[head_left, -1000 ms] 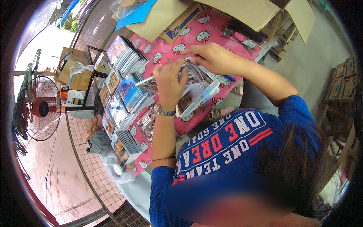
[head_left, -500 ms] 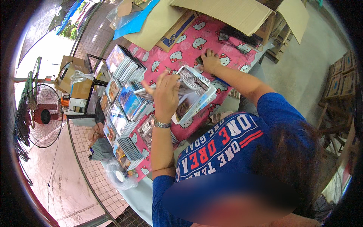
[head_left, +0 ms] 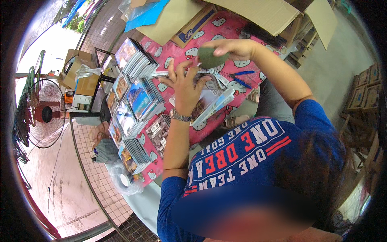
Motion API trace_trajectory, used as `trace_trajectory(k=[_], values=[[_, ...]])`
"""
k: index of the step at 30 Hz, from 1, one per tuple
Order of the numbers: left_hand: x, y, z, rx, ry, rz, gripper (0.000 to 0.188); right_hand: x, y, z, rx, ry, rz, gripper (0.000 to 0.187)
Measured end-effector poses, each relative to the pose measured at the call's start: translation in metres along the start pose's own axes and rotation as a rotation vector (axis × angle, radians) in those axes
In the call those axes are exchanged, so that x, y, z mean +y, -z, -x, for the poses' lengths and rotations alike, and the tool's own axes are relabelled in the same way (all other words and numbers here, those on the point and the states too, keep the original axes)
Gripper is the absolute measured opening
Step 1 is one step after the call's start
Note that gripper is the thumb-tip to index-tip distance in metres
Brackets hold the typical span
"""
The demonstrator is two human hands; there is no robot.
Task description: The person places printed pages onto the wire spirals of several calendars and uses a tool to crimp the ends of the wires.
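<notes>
On the table, a spiral-bound booklet (head_left: 219, 100) with photo pages lies tilted, its pages fanned and its wire coil along the far edge. My left hand (head_left: 187, 90), wearing a metal wristwatch, is at the booklet's left side, fingers curved and partly spread around its upper edge; their exact contact is partly hidden. Above the coil, my right hand (head_left: 238, 48) grips a dark green rounded pad (head_left: 211, 57), blurred at its edges. Pliers (head_left: 242, 78) with blue handles rest on the cloth right of the booklet.
Stacks of booklets (head_left: 139, 101) fill the left of the pink patterned tablecloth (head_left: 219, 32). Open cardboard (head_left: 258, 16) spreads along the far side. Another person's hand (head_left: 100, 133) shows past the stacks. A standing fan (head_left: 47, 114) is at far left.
My right hand has lifted off the cloth with the green pad and come over the coil, uncovering the pliers. My left hand has shifted slightly right, its fingers more spread.
</notes>
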State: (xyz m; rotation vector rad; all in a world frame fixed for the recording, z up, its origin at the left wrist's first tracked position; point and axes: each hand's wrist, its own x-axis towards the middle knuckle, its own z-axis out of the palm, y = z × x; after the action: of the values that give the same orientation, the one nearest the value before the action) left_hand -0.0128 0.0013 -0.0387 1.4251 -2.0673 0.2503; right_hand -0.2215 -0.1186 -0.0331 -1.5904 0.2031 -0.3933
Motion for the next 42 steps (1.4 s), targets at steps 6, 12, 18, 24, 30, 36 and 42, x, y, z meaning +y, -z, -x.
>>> trace_trajectory(k=[6, 12, 18, 24, 30, 36, 42], values=[[-0.010, -0.003, 0.000, -0.064, 0.021, 0.127, 0.042, -0.008, -0.005, 0.013, -0.027, 0.022, -0.162, 0.059], [-0.006, 0.005, 0.000, -0.104, 0.025, 0.151, 0.043, -0.015, 0.001, 0.001, -0.068, -0.110, 0.206, 0.059], [-0.008, 0.006, -0.003, -0.119, 0.046, 0.169, 0.050, -0.009, -0.001, 0.001, -0.067, 0.035, -0.165, 0.063], [-0.006, 0.007, -0.006, -0.101, 0.061, 0.186, 0.056, -0.014, 0.006, -0.007, -0.110, -0.129, 0.458, 0.053], [-0.005, 0.007, -0.005, -0.045, 0.054, 0.200, 0.057, -0.019, 0.002, -0.006, -0.087, -0.037, 0.238, 0.058], [-0.004, 0.014, -0.010, -0.133, 0.055, 0.133, 0.054, -0.017, 0.009, -0.024, -0.150, -0.274, 0.524, 0.065], [-0.038, 0.023, -0.012, -0.100, 0.001, 0.118, 0.048, -0.023, 0.001, -0.036, -0.146, -0.107, 0.249, 0.056]])
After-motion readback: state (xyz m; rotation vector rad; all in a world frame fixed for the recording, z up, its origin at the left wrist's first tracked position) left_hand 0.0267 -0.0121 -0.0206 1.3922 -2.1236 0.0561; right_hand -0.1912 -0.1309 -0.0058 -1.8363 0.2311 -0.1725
